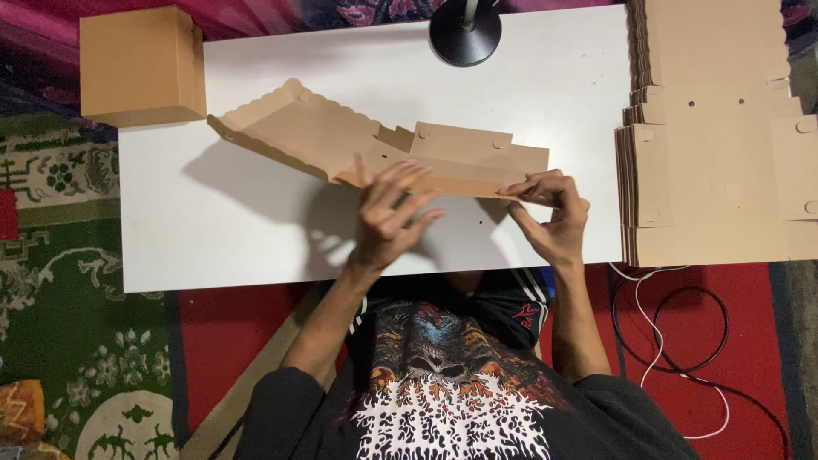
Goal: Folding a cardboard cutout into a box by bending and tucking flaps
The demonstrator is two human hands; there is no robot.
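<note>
A flat tan cardboard box blank (324, 128) with a scalloped edge is lifted above the white table (213, 230), tilted. My left hand (388, 213) presses its spread fingers against the blank's near edge at the middle. My right hand (550, 209) pinches the blank's right end flap between thumb and fingers.
A finished tan cardboard box (141, 64) stands at the table's far left corner. A tall stack of flat box blanks (716, 153) fills the right side. A black lamp base (464, 32) stands at the far edge. A white cable (673, 341) lies on the red carpet.
</note>
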